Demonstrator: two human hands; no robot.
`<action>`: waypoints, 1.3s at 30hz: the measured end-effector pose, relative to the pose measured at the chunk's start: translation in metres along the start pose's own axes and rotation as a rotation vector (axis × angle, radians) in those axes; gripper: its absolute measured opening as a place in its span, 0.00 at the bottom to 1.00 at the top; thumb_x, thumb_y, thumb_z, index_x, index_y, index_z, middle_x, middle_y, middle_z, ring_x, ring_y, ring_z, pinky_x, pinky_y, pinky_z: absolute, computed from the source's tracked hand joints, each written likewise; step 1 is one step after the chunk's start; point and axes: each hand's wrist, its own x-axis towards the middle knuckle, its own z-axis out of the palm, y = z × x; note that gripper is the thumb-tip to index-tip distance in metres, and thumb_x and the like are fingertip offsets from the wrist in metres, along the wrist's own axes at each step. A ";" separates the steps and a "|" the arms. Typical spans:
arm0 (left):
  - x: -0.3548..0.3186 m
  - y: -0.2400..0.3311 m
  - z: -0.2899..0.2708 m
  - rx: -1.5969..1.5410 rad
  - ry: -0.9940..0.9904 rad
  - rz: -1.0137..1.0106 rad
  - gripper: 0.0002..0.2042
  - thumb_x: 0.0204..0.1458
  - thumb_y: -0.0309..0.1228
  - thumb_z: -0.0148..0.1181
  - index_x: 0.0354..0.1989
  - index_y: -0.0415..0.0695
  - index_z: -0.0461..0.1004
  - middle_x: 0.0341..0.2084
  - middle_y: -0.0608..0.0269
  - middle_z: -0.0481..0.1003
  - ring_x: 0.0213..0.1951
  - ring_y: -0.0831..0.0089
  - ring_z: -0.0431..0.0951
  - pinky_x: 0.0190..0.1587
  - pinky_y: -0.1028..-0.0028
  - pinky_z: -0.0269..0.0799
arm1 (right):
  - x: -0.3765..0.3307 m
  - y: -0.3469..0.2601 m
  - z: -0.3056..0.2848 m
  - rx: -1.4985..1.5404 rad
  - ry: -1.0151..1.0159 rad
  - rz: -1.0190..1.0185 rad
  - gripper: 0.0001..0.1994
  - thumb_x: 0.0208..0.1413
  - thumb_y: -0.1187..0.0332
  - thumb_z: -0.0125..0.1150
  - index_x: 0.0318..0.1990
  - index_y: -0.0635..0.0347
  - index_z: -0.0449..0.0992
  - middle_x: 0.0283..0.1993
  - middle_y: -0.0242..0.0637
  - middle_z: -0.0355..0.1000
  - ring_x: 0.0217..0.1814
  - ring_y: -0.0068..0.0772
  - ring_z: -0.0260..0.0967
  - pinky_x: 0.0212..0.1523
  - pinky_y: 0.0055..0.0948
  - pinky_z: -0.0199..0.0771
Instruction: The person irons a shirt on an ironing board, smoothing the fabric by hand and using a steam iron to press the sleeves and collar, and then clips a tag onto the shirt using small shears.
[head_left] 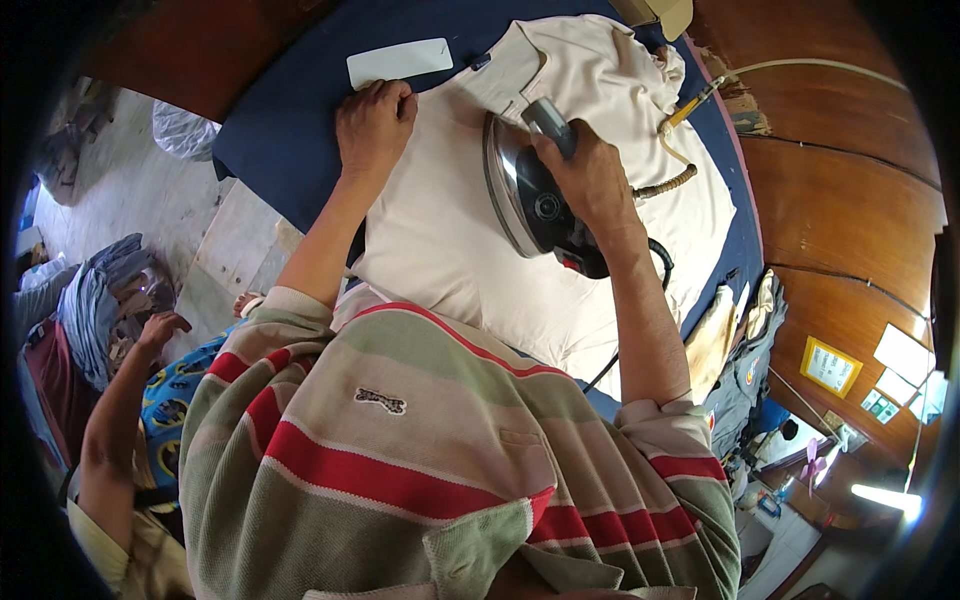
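Note:
My right hand (592,172) is wrapped round the grey handle of a black and silver iron (545,205). The iron is over the middle of a cream shirt (430,240), which lies spread out with its collar at the far side. Its metal sole edge faces left; whether it touches the cloth I cannot tell. At the shirt's far left edge is my left hand (375,125), its fingers curled down and closed. What is under those fingers is hidden. Just beyond them lies a flat white card (400,63) on the dark blue table cover (285,130).
A wrapped cord or hose (668,185) runs from the iron toward the wooden wall (830,170) at right. Clothes hang at the right (745,350). On the left, another person's arm (110,430) is near piled clothes (95,305); a plastic bag (183,130) sits on the floor.

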 end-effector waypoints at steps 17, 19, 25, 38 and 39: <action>-0.002 0.002 -0.005 -0.070 -0.018 -0.040 0.04 0.45 0.31 0.57 0.23 0.46 0.73 0.23 0.64 0.75 0.28 0.64 0.75 0.35 0.67 0.68 | 0.037 -0.021 0.024 0.038 0.043 -0.137 0.23 0.52 0.53 0.51 0.31 0.73 0.70 0.31 0.62 0.70 0.40 0.62 0.68 0.41 0.46 0.69; 0.000 0.001 -0.006 -0.074 -0.006 -0.034 0.04 0.46 0.31 0.57 0.26 0.45 0.74 0.24 0.62 0.75 0.29 0.63 0.75 0.35 0.66 0.69 | 0.036 -0.023 0.026 0.007 0.024 -0.163 0.23 0.52 0.53 0.51 0.31 0.73 0.70 0.31 0.62 0.70 0.40 0.62 0.68 0.41 0.46 0.69; 0.001 -0.001 -0.004 -0.069 0.005 -0.037 0.04 0.45 0.32 0.57 0.26 0.46 0.75 0.25 0.62 0.76 0.31 0.64 0.76 0.36 0.67 0.69 | 0.035 -0.030 0.024 0.074 0.000 -0.157 0.25 0.51 0.50 0.52 0.33 0.72 0.70 0.32 0.62 0.71 0.40 0.62 0.69 0.42 0.45 0.69; 0.002 0.007 -0.005 -0.050 0.021 -0.033 0.04 0.45 0.31 0.58 0.23 0.46 0.72 0.22 0.64 0.74 0.29 0.65 0.75 0.35 0.66 0.69 | 0.028 0.000 0.020 -0.042 0.086 -0.197 0.23 0.52 0.55 0.50 0.30 0.74 0.70 0.33 0.66 0.69 0.39 0.63 0.68 0.40 0.46 0.69; 0.000 0.006 -0.004 -0.056 0.012 -0.037 0.04 0.45 0.31 0.58 0.23 0.46 0.72 0.22 0.64 0.74 0.29 0.65 0.75 0.35 0.66 0.69 | 0.026 -0.004 0.019 0.007 0.083 -0.174 0.23 0.52 0.55 0.50 0.30 0.75 0.70 0.32 0.66 0.69 0.39 0.63 0.68 0.39 0.46 0.69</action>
